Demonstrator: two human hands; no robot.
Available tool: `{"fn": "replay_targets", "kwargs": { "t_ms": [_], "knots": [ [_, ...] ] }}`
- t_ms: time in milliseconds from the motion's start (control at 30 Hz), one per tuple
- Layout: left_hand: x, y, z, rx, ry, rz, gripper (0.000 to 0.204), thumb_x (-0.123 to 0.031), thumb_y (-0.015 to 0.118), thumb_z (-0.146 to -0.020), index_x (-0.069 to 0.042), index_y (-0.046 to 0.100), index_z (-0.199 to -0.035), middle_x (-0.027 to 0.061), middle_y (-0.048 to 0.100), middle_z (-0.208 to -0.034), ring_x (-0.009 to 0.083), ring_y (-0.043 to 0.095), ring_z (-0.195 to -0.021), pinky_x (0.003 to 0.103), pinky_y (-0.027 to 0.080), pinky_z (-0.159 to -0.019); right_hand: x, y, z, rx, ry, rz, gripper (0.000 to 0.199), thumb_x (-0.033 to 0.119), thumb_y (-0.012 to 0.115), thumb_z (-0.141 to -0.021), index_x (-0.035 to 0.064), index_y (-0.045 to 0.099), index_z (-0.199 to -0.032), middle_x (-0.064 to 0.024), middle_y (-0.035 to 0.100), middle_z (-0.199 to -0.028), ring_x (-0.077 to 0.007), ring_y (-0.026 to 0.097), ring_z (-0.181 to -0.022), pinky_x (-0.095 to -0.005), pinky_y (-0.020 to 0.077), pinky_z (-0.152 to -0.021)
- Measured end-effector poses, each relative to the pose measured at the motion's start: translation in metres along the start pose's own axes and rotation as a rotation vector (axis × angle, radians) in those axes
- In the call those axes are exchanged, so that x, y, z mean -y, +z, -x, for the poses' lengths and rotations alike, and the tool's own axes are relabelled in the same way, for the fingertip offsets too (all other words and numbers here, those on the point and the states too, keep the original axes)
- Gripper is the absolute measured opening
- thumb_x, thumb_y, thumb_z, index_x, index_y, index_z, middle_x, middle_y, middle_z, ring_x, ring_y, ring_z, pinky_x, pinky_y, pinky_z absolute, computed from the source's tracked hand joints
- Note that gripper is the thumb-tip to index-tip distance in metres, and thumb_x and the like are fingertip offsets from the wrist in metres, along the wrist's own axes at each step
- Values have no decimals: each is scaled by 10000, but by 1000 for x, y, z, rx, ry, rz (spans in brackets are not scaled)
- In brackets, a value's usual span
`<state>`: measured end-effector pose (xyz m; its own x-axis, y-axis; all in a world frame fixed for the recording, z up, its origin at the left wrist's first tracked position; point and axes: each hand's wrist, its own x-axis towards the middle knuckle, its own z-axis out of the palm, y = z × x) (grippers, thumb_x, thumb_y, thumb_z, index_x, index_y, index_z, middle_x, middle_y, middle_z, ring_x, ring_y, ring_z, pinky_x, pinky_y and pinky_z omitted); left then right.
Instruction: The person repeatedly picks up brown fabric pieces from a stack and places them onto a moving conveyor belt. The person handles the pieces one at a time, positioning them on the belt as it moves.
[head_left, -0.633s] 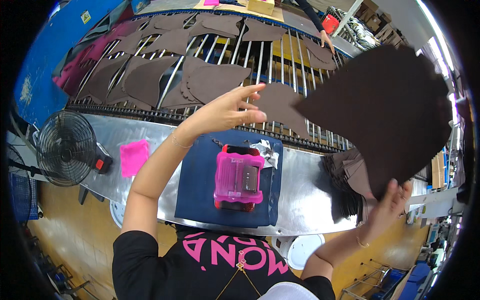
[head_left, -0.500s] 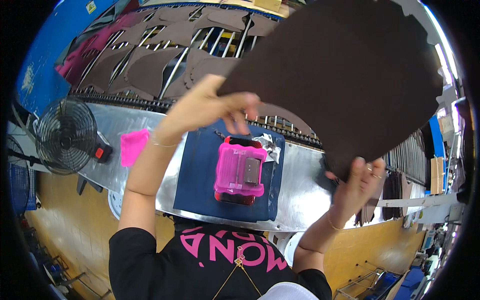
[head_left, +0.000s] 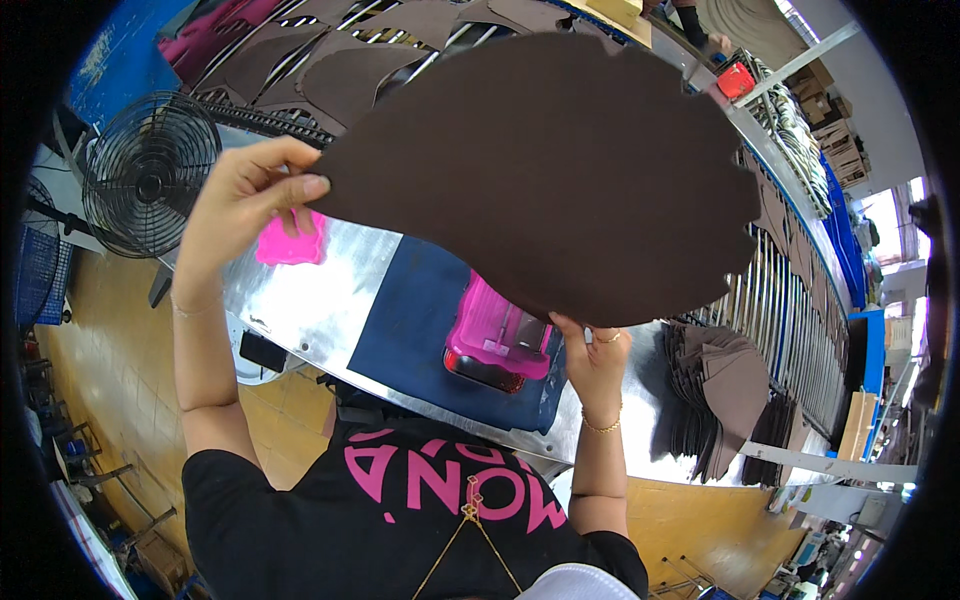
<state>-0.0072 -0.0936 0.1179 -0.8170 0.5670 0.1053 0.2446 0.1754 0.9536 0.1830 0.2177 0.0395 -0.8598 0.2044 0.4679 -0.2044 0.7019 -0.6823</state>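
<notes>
A large dark brown cut sheet piece (head_left: pixel 560 180), leather or fabric, is held up in the air above the metal table. It is wide and rounded on the right with small notches in its edge, and narrows to a tip on the left. My left hand (head_left: pixel 240 195) pinches that tip between thumb and fingers. Along the lower edge my right hand (head_left: pixel 598 365) grips the piece, thumb in front. Partly hidden below it, a pink plastic tray (head_left: pixel 475 330) with a block inside sits over a red and black item (head_left: pixel 480 372) on a dark blue mat (head_left: pixel 395 330).
Stacked brown pieces (head_left: pixel 735 385) lie on the metal table (head_left: pixel 290 295) to the right. At the left stand a black fan (head_left: pixel 150 185) and a pink piece (head_left: pixel 290 243). Beyond, a rack conveyor (head_left: pixel 795 310) carries more brown pieces. Another person's hand (head_left: pixel 719 43) shows far back.
My left hand has moved left and taken hold of the narrow tip. My right hand has shifted left along the piece, which now spreads lower and further left. The view has turned rightward.
</notes>
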Motion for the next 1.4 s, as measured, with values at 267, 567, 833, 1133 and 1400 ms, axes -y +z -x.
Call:
{"fn": "replay_targets", "kwargs": {
  "t_ms": [267,567,833,1133,1400],
  "knots": [
    [29,83,-20,295,-181,-36,98,-13,632,-835,80,624,-865,56,615,-715,143,660,-577,216,492,-472,-39,-55,56,23,153,247,102,1,693,-761,22,708,-860,-126,688,-825,-257,655,-765,-320,478,-693],
    [9,173,-42,476,507,-401,94,-129,711,-745,-66,689,-810,40,543,-776,221,587,-740,338,476,-636,-53,-140,145,-188,578,129,121,-10,681,-805,-7,681,-926,-72,661,-796,-111,562,-722,-241,446,-665],
    [-29,229,-93,367,699,-346,102,-180,673,-785,-78,673,-781,73,509,-870,254,552,-886,371,468,-728,-5,-231,133,-322,594,241,142,23,644,-832,-16,582,-953,25,504,-633,-55,389,-510,-231,323,-460],
    [-68,154,-161,-213,769,-187,627,-314,717,-780,-179,437,-1324,116,327,-1359,341,311,-1245,579,226,-1011,-69,-171,-19,-577,497,-319,112,95,570,-926,79,494,-1006,55,479,-695,3,365,-432,-144,266,-355],
    [3,71,-109,-388,356,-250,536,-235,727,-795,-138,522,-1281,72,410,-1126,58,415,-653,194,412,-660,-236,-52,-89,-403,877,-732,118,119,573,-920,105,495,-1006,25,487,-699,-63,429,-449,-181,339,-371]
  ]
}}
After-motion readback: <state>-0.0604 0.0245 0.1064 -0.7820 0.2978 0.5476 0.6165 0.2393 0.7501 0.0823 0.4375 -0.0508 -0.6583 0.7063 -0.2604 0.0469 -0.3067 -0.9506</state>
